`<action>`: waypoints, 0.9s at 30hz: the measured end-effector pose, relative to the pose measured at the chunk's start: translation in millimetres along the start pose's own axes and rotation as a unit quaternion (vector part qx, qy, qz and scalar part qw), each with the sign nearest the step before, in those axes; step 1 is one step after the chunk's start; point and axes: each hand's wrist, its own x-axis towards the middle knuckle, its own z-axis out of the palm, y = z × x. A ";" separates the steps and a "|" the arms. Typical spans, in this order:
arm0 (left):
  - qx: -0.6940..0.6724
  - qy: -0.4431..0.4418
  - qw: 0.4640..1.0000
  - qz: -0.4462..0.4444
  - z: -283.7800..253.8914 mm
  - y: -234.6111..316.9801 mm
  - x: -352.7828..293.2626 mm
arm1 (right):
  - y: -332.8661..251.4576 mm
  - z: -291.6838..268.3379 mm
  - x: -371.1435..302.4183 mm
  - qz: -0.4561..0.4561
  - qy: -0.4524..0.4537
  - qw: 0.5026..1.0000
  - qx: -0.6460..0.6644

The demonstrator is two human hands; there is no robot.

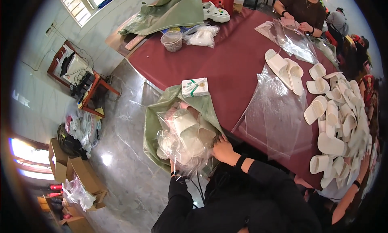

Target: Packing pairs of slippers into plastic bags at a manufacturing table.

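Probably steadies bagged white slippers (pixel 187 130) in the green sack (pixel 152 126) against spilling, right hand (pixel 223 150) at its right edge, left hand (pixel 173 166) at its near side; cannot tell either grip's closure.

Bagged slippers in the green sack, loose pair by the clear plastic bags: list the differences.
The bagged slippers show through clear plastic; the loose pair lies unwrapped. The bagged slippers are bunched in the green sack; the loose pair lies side by side on the maroon-covered table. Both are off-white with broad straps.
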 end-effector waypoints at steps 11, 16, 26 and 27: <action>0.183 -0.104 0.976 -0.054 -29.0 40.5 -7.9 | 20.4 15.6 -15.2 -0.185 -0.003 0.973 -0.138; 0.259 -0.130 0.954 -0.076 -55.9 85.5 17.3 | 29.6 -2.3 -10.4 -0.221 0.023 0.973 -0.060; 0.399 -0.168 0.892 -0.130 -107.3 73.2 -73.0 | 40.4 -34.7 -14.8 -0.228 -0.098 0.965 0.079; 0.412 -0.168 0.884 -0.142 -117.5 71.9 -86.5 | 35.6 -42.2 -13.3 -0.217 -0.136 0.961 0.100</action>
